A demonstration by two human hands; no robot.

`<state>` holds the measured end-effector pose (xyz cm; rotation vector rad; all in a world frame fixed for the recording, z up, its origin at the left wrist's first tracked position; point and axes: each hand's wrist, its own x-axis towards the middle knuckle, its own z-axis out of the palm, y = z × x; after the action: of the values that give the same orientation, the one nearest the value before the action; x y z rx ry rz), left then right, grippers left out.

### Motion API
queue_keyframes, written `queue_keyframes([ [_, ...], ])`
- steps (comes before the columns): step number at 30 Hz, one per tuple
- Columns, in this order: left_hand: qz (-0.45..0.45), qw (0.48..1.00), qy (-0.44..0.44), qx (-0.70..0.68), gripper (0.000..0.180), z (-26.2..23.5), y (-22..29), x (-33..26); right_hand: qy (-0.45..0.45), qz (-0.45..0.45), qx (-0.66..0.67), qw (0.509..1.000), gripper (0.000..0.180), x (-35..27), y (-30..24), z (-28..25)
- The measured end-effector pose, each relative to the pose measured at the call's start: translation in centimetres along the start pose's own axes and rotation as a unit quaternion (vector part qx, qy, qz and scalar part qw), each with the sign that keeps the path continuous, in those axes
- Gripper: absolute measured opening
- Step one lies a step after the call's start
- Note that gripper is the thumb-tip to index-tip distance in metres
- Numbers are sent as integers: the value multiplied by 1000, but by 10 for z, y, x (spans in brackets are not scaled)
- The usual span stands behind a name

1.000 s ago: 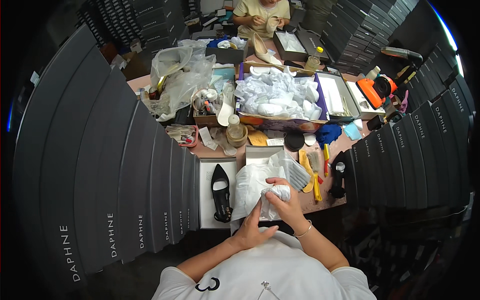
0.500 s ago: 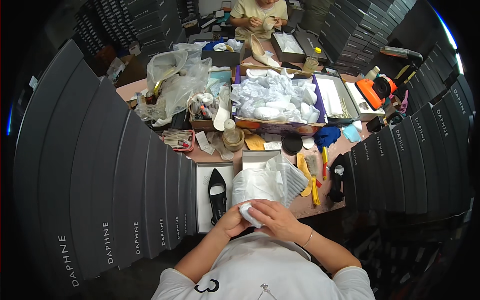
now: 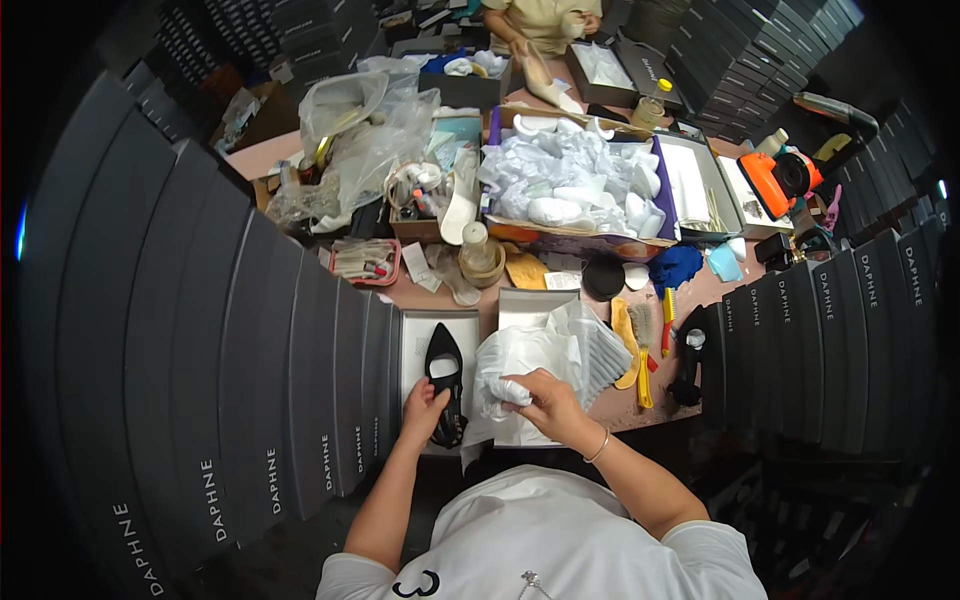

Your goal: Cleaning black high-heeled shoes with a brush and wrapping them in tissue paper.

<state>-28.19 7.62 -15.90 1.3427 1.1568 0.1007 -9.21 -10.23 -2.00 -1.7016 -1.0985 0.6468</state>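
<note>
A black pointed slingback shoe [image 3: 442, 350] lies in a pale open shoe box lid or tray [image 3: 412, 335]. My left hand [image 3: 424, 408] is at its near left side, fingers and thumb closed on the shoe's edge. A crumpled wad of white tissue paper [image 3: 514, 392] is gripped in my right hand [image 3: 550, 404], above the middle of an open shoe box [image 3: 522, 308]. Loose white wrapping paper [image 3: 530, 352] spreads over that box, below the wad. The shoe's opening shows something white inside.
Tall stacks of dark shoe boxes [image 3: 230, 350] [image 3: 800, 350] wall in both sides. Ahead stands a carton [image 3: 580, 235] of crumpled paper. Brushes [image 3: 645, 375], another black shoe [image 3: 688, 355] and a glass bottle [image 3: 478, 245] lie nearby. Another person [image 3: 545, 25] sits opposite.
My hands have parted. The left went from the paper wad to the black shoe; the right carried the wad slightly forward, over the wrapping paper. The whole view has shifted a little.
</note>
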Motion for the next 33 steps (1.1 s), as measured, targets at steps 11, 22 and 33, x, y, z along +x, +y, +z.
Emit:
queue_keyframes([
  [11, -127, 954, -101, -252, 36, -8, -6, -5, -2, 152, 212, 965, 36, 11, -11, 15],
  [22, -7, 937, -181, -298, 32, 15, 71, -111, -90, -118, -397, 906, 23, 36, -39, 40],
  [33, 42, 929, -305, -206, 45, 70, 82, -131, 42, -32, -415, 908, 20, -29, -38, 6],
])
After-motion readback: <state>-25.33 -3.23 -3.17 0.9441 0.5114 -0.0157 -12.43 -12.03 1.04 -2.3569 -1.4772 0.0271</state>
